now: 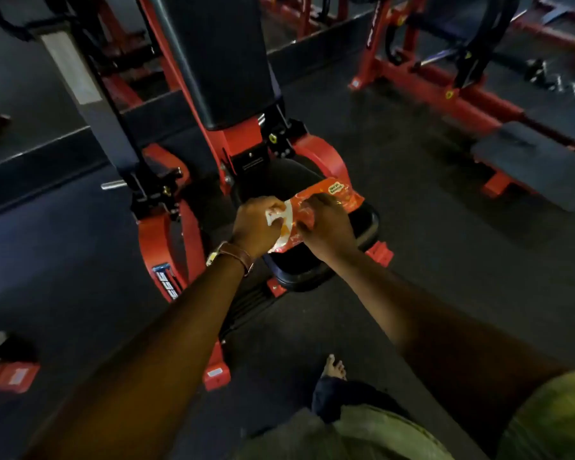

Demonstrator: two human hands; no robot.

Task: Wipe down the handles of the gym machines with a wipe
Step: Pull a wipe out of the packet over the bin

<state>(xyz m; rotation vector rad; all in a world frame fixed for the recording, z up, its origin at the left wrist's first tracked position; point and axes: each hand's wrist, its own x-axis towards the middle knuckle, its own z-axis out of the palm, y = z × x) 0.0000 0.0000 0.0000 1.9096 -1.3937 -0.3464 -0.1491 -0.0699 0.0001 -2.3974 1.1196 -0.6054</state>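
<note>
The wipes pack (316, 212) is glossy orange plastic film, crinkled and catching light, with a white paper-like flap (274, 216) at its opening. The machine frame (326, 157) is smooth painted red metal with a slight sheen. Its back pad (219, 61) and seat (299, 273) look like black vinyl, smooth and faintly shiny. A bare steel peg (113, 185) gleams at the side. The floor (412, 227) is dark, matt and finely textured like rubber. The watch strap (236, 255) is brown leather. The shirt (545, 419) is soft olive cloth.
</note>
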